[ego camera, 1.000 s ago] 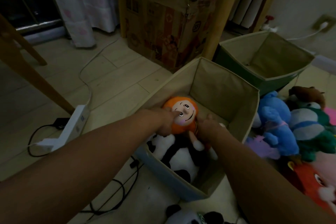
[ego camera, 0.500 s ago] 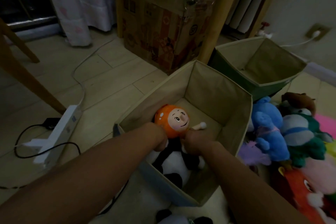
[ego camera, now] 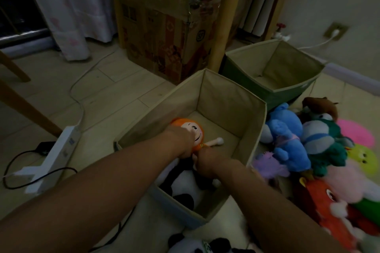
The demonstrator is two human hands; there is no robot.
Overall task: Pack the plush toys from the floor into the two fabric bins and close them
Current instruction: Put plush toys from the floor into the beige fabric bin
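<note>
While both arms reached into the near bin (ego camera: 255, 129), the left hand (ego camera: 183, 141) and right hand (ego camera: 207, 162) gripped the orange doll (ego camera: 198, 130) above the panda (ego camera: 185, 183).

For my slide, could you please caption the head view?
Both hands press an orange-haired doll into the near fabric bin beside a panda plush.

Home room, dim: pale plank floor (ego camera: 115, 96), curtain (ego camera: 67, 6) at 11 o'clock, taped cardboard box (ego camera: 164, 26) at 12, wall socket (ego camera: 335, 31) at 2, plush toy pile (ego camera: 320, 150) at 3.
</note>
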